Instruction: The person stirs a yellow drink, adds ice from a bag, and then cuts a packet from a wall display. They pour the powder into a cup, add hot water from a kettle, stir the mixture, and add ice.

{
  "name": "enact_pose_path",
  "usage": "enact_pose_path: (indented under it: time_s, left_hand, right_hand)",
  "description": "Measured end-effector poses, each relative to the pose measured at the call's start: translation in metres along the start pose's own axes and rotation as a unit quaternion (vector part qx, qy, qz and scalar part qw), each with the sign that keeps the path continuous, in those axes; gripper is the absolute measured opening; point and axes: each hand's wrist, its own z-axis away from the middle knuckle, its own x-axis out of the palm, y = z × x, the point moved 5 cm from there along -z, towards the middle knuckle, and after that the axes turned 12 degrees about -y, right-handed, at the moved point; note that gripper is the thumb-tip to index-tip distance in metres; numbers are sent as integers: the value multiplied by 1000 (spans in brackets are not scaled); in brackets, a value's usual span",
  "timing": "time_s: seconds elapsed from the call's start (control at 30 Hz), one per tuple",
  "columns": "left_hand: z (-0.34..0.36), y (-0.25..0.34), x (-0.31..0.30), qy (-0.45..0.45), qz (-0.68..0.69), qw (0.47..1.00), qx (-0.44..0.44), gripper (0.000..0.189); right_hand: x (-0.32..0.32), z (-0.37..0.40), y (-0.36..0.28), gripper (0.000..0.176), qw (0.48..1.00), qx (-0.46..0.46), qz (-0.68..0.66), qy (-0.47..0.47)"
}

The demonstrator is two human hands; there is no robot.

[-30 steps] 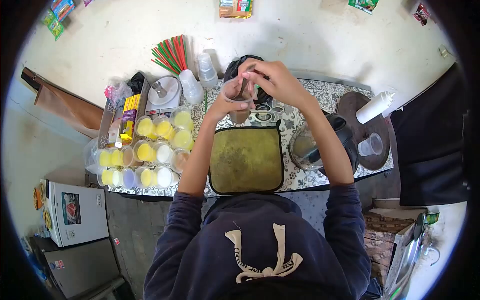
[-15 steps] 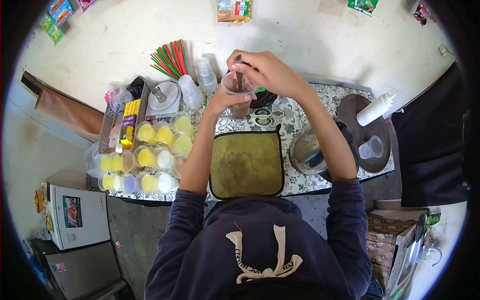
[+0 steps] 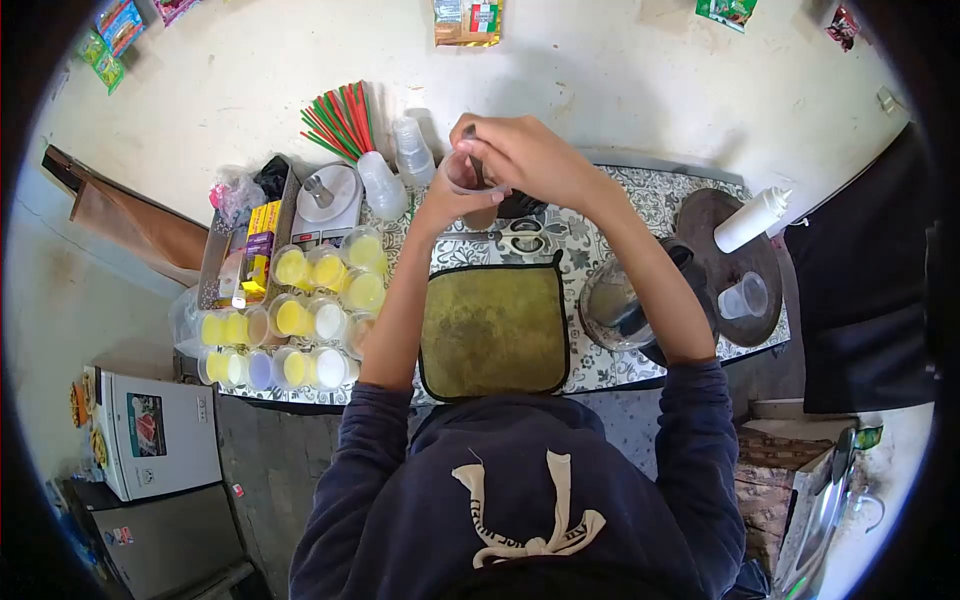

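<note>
A clear plastic cup [image 3: 480, 216] with brownish contents is gripped by my left hand [image 3: 447, 204], its fingers wrapped round the side. Above the rim, my right hand [image 3: 520, 152] is closed on the handle of a dark spoon [image 3: 475, 168], which points down into the cup. The spoon's lower end is hidden inside. Just below the cup, a pair of scissors [image 3: 522, 236] lies on the patterned tabletop. A green square pot holder [image 3: 495, 330] with black edging lies nearer my body.
To the left stand several cups of yellow and white powder [image 3: 293, 316], a kitchen scale [image 3: 327, 200] and a tray of boxes [image 3: 262, 245]. Red and green straws [image 3: 345, 120] stand behind. On the right are a glass pitcher [image 3: 612, 300], a white squeeze bottle [image 3: 750, 220] and a round dark board [image 3: 700, 215].
My right hand and the spoon have shifted slightly left and lower over the cup. The cup is tilted a little differently in my left hand.
</note>
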Motion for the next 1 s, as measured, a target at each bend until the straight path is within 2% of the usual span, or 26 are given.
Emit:
enact_pose_path:
  time_s: [0.1, 0.17, 0.2, 0.3, 0.33, 0.43, 0.47, 0.5, 0.57, 0.6, 0.63, 0.7, 0.77, 0.9, 1.0]
  left_hand:
    - [8, 2, 7, 53, -16, 998, 12, 46]
    - [13, 2, 7, 91, 7, 995, 26, 46]
    - [17, -6, 2, 81, -45, 995, 35, 48]
    - [26, -10, 9, 73, -114, 990, 30, 50]
    - [31, -17, 13, 93, -16, 995, 20, 54]
    - [37, -18, 21, 124, -33, 990, 52, 55]
    - [41, -17, 23, 141, -97, 985, 25, 55]
    - [43, -17, 27, 142, -96, 985, 25, 55]
    - [48, -8, 34, 164, -214, 959, 87, 56]
    - [50, -5, 36, 144, -256, 951, 93, 57]
    - [51, -6, 39, 144, -255, 951, 93, 57]
    - [56, -6, 41, 165, -239, 943, 163, 59]
    - [63, -16, 36, 168, -272, 935, 155, 61]
    - [74, -37, 38, 180, -207, 953, 130, 63]
    - [79, -46, 46, 182, -186, 956, 135, 64]
  right_hand:
    - [6, 9, -10, 17, 1000, -2, -21, -17]
    - [8, 17, -13, 20, 991, -5, -128, -33]
    - [13, 20, -6, 22, 996, -51, -68, -12]
    - [24, 29, 2, 17, 999, -14, -18, -21]
    - [24, 33, -1, 17, 999, 15, -37, -35]
    - [30, 39, -2, 17, 999, 2, 15, -32]
    - [33, 41, -4, 17, 999, 2, 15, -33]
    - [34, 44, -6, 16, 999, -4, -20, -27]
    - [39, 50, -10, 16, 998, -9, -54, -20]
    - [41, 54, -11, 15, 999, -14, -34, -3]
    - [45, 58, -11, 14, 1000, -19, -15, 13]
    - [51, 66, -8, 17, 999, -31, 24, 27]
    - [55, 75, -11, 14, 997, -23, 53, 52]
    - [74, 88, -14, 17, 997, 5, 53, 57]
    - [84, 93, -11, 21, 994, 25, 41, 96]
